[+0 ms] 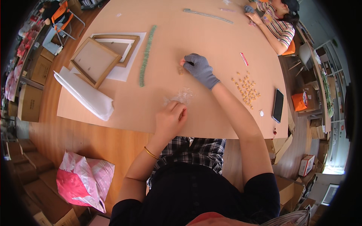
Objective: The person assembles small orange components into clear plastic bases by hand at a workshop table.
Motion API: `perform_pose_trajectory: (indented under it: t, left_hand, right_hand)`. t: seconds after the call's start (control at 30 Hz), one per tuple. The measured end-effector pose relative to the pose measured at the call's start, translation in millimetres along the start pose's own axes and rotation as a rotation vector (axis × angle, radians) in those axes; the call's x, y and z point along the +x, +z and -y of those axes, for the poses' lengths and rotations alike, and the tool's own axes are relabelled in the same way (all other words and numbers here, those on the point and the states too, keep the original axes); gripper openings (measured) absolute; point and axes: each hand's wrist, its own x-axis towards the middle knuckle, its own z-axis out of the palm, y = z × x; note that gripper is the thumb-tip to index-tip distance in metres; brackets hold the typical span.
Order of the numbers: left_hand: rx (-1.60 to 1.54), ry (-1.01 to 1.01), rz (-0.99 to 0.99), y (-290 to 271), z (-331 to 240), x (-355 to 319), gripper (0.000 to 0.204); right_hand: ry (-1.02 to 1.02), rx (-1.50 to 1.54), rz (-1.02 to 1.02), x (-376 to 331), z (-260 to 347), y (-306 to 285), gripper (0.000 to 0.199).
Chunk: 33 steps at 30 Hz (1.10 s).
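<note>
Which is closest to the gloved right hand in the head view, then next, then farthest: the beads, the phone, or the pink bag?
From the right hand:
1. Beads, just right of it.
2. Phone, farther right near the table edge.
3. Pink bag, on the floor, lower left.

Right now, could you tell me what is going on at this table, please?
A person sits at a large sheet of brown card. The gloved right hand pinches a small tan piece, while the bare left hand rests on a clear plastic bag. A pile of tan beads, a phone, a green strip and two wooden frames lie around. Another person works at the far corner.
</note>
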Motion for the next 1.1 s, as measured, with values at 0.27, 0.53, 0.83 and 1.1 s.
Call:
perform_pose_trajectory:
  t: [0.27, 0.53, 0.83, 1.1]
  left_hand:
    - [0.003, -0.025, -0.004, 1, -2, -1, 0.010]
    - [-0.015, -0.105, -0.057, 8, 3, -2, 0.011]
    - [-0.016, -0.114, -0.162, 6, 5, -2, 0.019]
    - [-0.035, -0.104, -0.112, 4, -21, 7, 0.022]
  right_hand:
    - [0.034, 0.216, -0.013, -8, -7, -15, 0.015]
    - [0.094, -0.036, -0.242, -77, -41, -109, 0.015]
    - [0.192, -0.351, 0.093, -140, -42, -127, 0.012]
    - [0.088, -0.374, 0.122, -148, -32, -117, 0.005]
